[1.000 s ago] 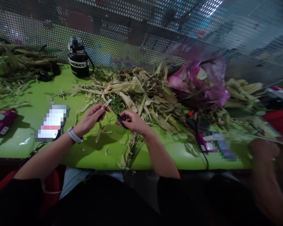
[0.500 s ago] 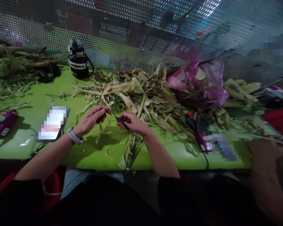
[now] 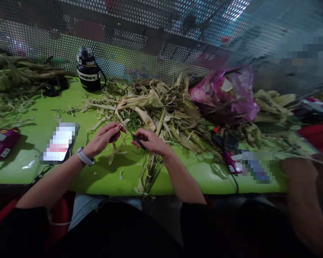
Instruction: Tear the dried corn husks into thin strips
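My left hand (image 3: 104,137) is closed in a pinch on a thin strip of husk (image 3: 123,124) just above the green table (image 3: 102,175); a pale watch sits on that wrist. My right hand (image 3: 150,141) is closed around a small dark-handled tool (image 3: 138,141), whose tip points up-left toward the left fingers. The two hands are a few centimetres apart, in front of a big heap of dry corn husks (image 3: 161,111). Loose husk strips (image 3: 148,172) lie under my right wrist and hang over the table's front edge.
A black jug (image 3: 88,70) stands at the back by the perforated metal screen. A phone (image 3: 59,142) lies left of my hands. A pink plastic bag (image 3: 226,95) sits on husks at the right. Another person's arm (image 3: 301,193) shows at the right edge.
Both hands have shifted very slightly; the tool's tip has come closer to the left fingers. The view has dropped a little.
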### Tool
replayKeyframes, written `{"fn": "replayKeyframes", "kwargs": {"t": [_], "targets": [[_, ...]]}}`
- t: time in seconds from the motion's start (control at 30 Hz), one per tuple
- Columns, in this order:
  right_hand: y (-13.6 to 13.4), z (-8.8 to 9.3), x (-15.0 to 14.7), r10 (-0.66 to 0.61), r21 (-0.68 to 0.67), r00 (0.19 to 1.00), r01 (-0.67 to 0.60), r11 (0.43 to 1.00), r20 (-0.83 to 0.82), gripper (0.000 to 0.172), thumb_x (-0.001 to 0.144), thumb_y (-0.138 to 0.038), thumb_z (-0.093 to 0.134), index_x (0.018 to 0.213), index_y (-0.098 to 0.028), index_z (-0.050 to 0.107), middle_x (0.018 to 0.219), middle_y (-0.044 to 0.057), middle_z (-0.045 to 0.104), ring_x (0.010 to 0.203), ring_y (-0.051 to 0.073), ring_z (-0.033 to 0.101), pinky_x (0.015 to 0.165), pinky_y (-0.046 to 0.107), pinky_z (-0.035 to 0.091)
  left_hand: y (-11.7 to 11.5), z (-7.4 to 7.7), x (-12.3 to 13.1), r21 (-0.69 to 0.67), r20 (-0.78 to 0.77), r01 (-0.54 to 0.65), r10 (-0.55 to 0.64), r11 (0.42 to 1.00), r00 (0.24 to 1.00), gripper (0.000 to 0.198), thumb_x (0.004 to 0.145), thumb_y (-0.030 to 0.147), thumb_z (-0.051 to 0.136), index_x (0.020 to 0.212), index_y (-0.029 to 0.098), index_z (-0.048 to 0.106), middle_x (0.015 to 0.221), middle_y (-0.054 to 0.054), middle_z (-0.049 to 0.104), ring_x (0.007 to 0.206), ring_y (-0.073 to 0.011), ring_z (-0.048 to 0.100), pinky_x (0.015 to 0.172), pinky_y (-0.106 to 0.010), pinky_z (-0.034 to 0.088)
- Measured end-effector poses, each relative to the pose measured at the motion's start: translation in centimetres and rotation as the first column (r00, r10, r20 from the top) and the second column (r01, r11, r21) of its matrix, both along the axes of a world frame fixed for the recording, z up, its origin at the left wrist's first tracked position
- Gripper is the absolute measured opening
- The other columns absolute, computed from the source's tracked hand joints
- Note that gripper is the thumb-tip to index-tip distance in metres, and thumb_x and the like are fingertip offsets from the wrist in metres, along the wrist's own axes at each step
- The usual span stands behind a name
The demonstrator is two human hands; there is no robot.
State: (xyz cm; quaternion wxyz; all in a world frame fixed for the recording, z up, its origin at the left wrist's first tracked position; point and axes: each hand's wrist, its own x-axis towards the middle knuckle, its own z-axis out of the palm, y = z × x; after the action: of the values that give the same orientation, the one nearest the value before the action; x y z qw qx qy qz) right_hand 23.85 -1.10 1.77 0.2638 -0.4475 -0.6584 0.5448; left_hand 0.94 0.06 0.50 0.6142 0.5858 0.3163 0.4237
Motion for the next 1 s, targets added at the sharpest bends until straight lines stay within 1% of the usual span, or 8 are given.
{"fn": "replayKeyframes", "kwargs": {"t": [0.17, 0.43, 0.5, 0.57, 0.73, 0.8, 0.87, 1.0], "targets": [[0.2, -0.5, 0.2, -0.059, 0.067, 0.998, 0.057, 0.996, 0.035, 0.041, 0.069, -0.049, 0.082, 0.078, -0.019, 0.055, 0.061, -0.007, 0.05, 0.054, 0.008, 0.041, 0.049, 0.022, 0.028, 0.2, -0.1, 0.1, -0.022, 0.006, -0.023, 0.023, 1.0, 1.0, 0.027, 0.095, 0.042, 0.06, 0.09, 0.017, 0.069, 0.065, 0.001, 0.05, 0.055, -0.0086, 0.039, 0.051, -0.022, 0.029], [1.4, -0.9, 0.9, -0.241, 0.074, 0.968, 0.246, 0.966, -0.071, 0.045, 0.064, -0.055, 0.082, 0.072, -0.019, 0.055, 0.06, -0.002, 0.059, 0.051, 0.011, 0.05, 0.048, 0.023, 0.038, 0.4, 0.0, 0.0, -0.038, -0.056, -0.014, 0.012, 0.999, 0.998, 0.031, 0.093, 0.046, 0.063, 0.103, 0.02, 0.075, 0.081, -0.004, 0.069, 0.07, -0.0128, 0.059, 0.06, -0.023, 0.041], [2.1, -1.3, 1.4, -0.285, 0.096, 0.958, 0.284, 0.954, 0.003, 0.043, 0.067, -0.056, 0.078, 0.073, -0.02, 0.057, 0.06, -0.001, 0.061, 0.049, 0.011, 0.048, 0.047, 0.024, 0.037, 0.5, 0.1, 0.1, 0.027, -0.09, -0.076, 0.078, 0.997, 0.993, 0.029, 0.089, 0.046, 0.067, 0.098, 0.02, 0.078, 0.086, -0.005, 0.07, 0.078, -0.014, 0.061, 0.067, -0.024, 0.044], [2.8, -1.9, 1.8, -0.305, 0.187, 0.934, 0.271, 0.944, 0.186, 0.037, 0.071, -0.053, 0.075, 0.075, -0.019, 0.06, 0.065, 0.0, 0.064, 0.052, 0.012, 0.051, 0.05, 0.024, 0.036, 0.5, 0.2, 0.2, 0.078, -0.099, -0.175, 0.182, 0.981, 0.978, 0.026, 0.083, 0.044, 0.075, 0.089, 0.02, 0.079, 0.083, -0.004, 0.069, 0.075, -0.013, 0.058, 0.066, -0.024, 0.043], [3.3, -3.2, 1.8, -0.319, 0.426, 0.692, 0.019, 0.904, 0.647, 0.024, 0.08, -0.041, 0.071, 0.094, -0.021, 0.071, 0.097, 0.006, 0.072, 0.086, 0.02, 0.064, 0.068, 0.027, 0.04, 0.7, -0.2, 0.6, -0.012, -0.004, -0.288, 0.287, 0.958, 0.958, 0.027, 0.069, 0.041, 0.087, 0.079, 0.018, 0.075, 0.072, -0.001, 0.066, 0.061, -0.0091, 0.051, 0.054, -0.022, 0.037], [3.3, -3.5, 1.5, -0.329, 0.439, 0.612, -0.033, 0.898, 0.719, 0.029, 0.082, -0.044, 0.069, 0.102, -0.023, 0.072, 0.111, 0.009, 0.069, 0.093, 0.022, 0.064, 0.07, 0.028, 0.041, 0.8, -0.5, 0.7, 0.005, 0.008, -0.319, 0.319, 0.948, 0.948, 0.028, 0.067, 0.041, 0.088, 0.077, 0.018, 0.074, 0.071, -0.001, 0.066, 0.061, -0.0088, 0.052, 0.054, -0.021, 0.038], [3.5, -3.8, 1.3, -0.342, 0.436, 0.566, -0.034, 0.899, 0.75, 0.031, 0.082, -0.047, 0.069, 0.102, -0.024, 0.072, 0.111, 0.009, 0.068, 0.093, 0.022, 0.064, 0.07, 0.028, 0.04, 0.9, -0.8, 0.8, 0.037, 0.001, -0.345, 0.346, 0.938, 0.938, 0.029, 0.068, 0.043, 0.087, 0.075, 0.018, 0.075, 0.072, -0.002, 0.067, 0.062, -0.0091, 0.053, 0.055, -0.021, 0.04], [4.2, -4.3, 1.5, -0.327, 0.381, 0.627, 0.053, 0.923, 0.707, 0.025, 0.078, -0.041, 0.075, 0.094, -0.022, 0.072, 0.084, 0.004, 0.071, 0.077, 0.018, 0.062, 0.065, 0.026, 0.038, 0.9, -0.9, 0.9, 0.033, -0.018, -0.363, 0.364, 0.931, 0.931, 0.032, 0.068, 0.048, 0.085, 0.078, 0.019, 0.078, 0.075, -0.003, 0.07, 0.063, -0.0104, 0.056, 0.054, -0.02, 0.044]]}}
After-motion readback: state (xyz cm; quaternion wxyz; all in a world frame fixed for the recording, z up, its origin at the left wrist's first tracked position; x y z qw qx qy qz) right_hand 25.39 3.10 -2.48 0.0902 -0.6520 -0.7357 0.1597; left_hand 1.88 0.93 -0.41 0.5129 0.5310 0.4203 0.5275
